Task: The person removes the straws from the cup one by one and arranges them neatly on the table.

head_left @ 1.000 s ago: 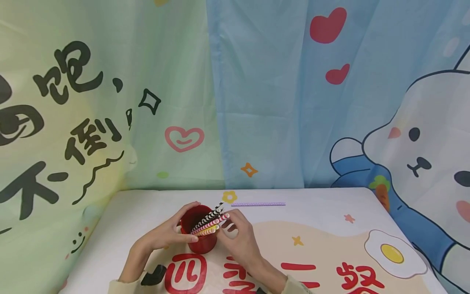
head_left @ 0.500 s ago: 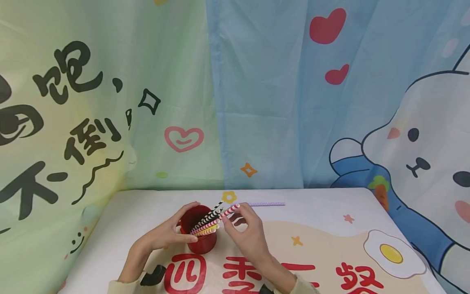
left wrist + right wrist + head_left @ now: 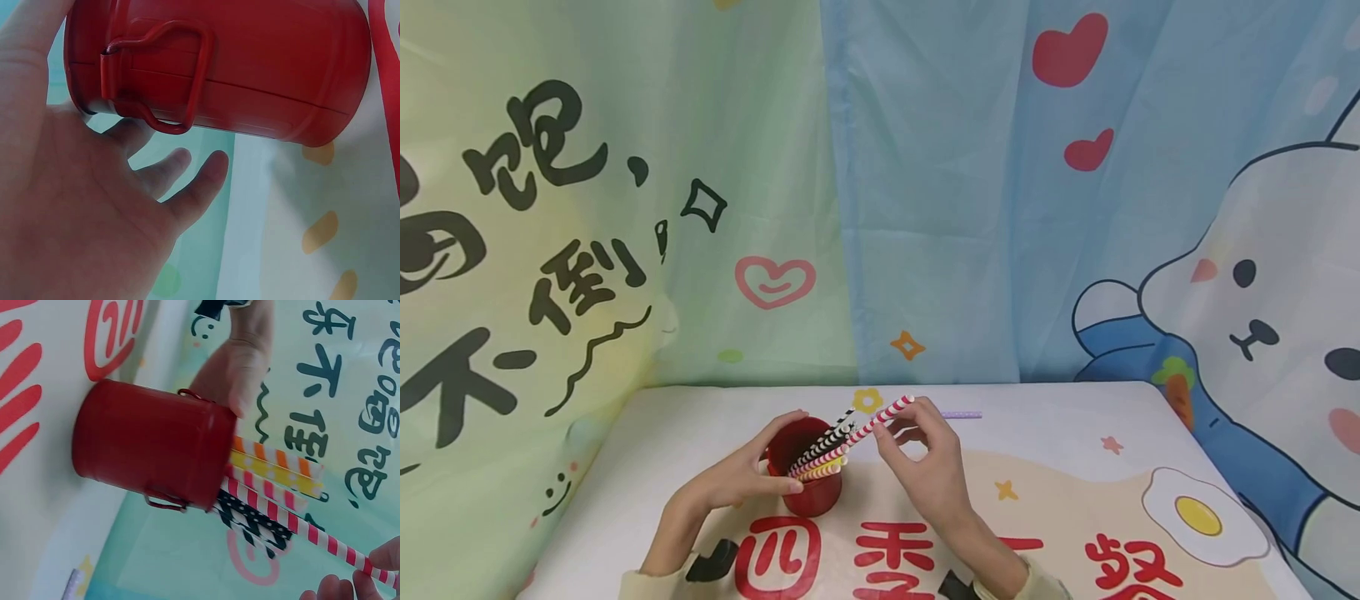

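Observation:
A small red metal bucket (image 3: pixel 816 500) with side handles holds several patterned paper straws (image 3: pixel 822 452), among them black-and-white, pink, yellow and orange ones. My left hand (image 3: pixel 737 473) grips its rim, thumb on the near side. In the left wrist view the bucket (image 3: pixel 281 69) fills the top, with some fingers spread free below it. With thumb and fingertips my right hand (image 3: pixel 934 467) pinches the upper end of a red-and-white striped straw (image 3: pixel 300 526). That straw slants well out of the bucket, its lower end still inside the mouth.
A lilac dotted straw (image 3: pixel 964 414) lies near the table's back edge, partly behind my right hand. The printed cloth (image 3: pixel 1045 433) covers the table, and a patterned curtain (image 3: pixel 932 208) hangs right behind it.
My right hand has moved up and to the right, drawing the red-and-white straw farther out of the bucket. My left hand and the bucket have stayed in place.

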Motion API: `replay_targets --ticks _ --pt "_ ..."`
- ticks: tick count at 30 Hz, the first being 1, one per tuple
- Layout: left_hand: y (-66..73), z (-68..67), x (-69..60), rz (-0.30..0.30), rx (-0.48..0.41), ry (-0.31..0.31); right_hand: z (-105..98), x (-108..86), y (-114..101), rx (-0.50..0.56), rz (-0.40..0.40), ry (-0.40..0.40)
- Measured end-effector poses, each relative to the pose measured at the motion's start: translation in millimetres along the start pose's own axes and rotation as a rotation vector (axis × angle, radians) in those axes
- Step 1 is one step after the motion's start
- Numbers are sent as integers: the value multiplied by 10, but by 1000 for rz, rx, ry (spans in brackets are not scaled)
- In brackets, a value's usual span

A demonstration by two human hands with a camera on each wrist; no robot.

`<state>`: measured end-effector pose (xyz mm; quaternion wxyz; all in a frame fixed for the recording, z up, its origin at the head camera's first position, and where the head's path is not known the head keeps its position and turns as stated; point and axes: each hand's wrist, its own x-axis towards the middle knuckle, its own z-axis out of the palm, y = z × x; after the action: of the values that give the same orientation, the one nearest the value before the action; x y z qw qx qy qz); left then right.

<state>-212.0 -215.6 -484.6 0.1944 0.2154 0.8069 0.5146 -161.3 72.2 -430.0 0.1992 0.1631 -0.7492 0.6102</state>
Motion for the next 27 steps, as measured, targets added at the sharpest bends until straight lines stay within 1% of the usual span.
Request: replay_targets --ticks 3,12,17,22,27 --pt "3 2 -2 -8 -2 3 -42 7 -43 12 -4 17" --pt "-6 -4 -2 29 16 -7 -142 22 -129 27 -66 41" --pt "-29 -10 -1 33 15 -8 -188 24 -176 13 -93 44" --pt "-33 -10 2 16 -1 -5 -224 37 -204 4 -103 20" --pt "-42 -13 2 26 2 -7 -252 61 -174 -59 -92 -31"
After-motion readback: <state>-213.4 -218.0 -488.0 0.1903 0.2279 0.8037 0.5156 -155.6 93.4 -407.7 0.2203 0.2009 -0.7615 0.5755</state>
